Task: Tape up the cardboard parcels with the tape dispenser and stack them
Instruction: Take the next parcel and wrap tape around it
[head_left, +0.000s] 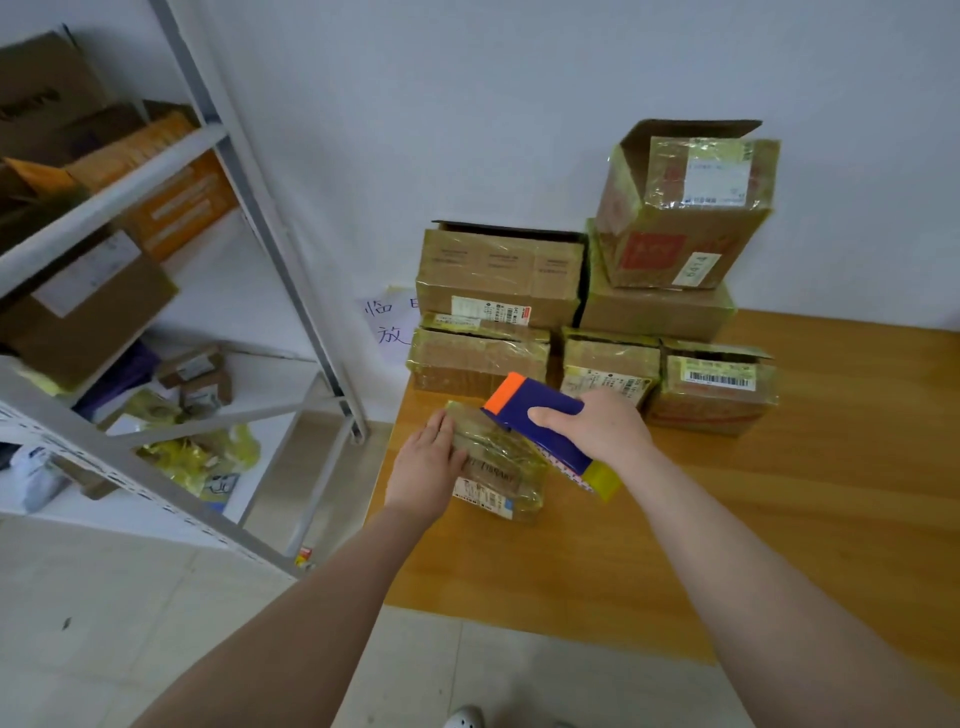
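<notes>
A small cardboard parcel (498, 467) wrapped in yellowish tape lies on the wooden table (779, 519) near its left edge. My left hand (428, 462) rests flat on the parcel's left end, fingers straight. My right hand (597, 426) grips a blue tape dispenser (540, 415) with an orange front end and a yellow tape roll at the rear. The dispenser sits over the parcel's right side, tilted. Behind them, several taped parcels (613, 332) are stacked against the wall, and the top right one (685, 208) has an open flap.
A grey metal shelving rack (260, 218) stands to the left, holding boxes and yellow bags. A paper note (387, 322) hangs on the wall beside the stack. Pale floor tiles (130, 597) lie below the table's left edge.
</notes>
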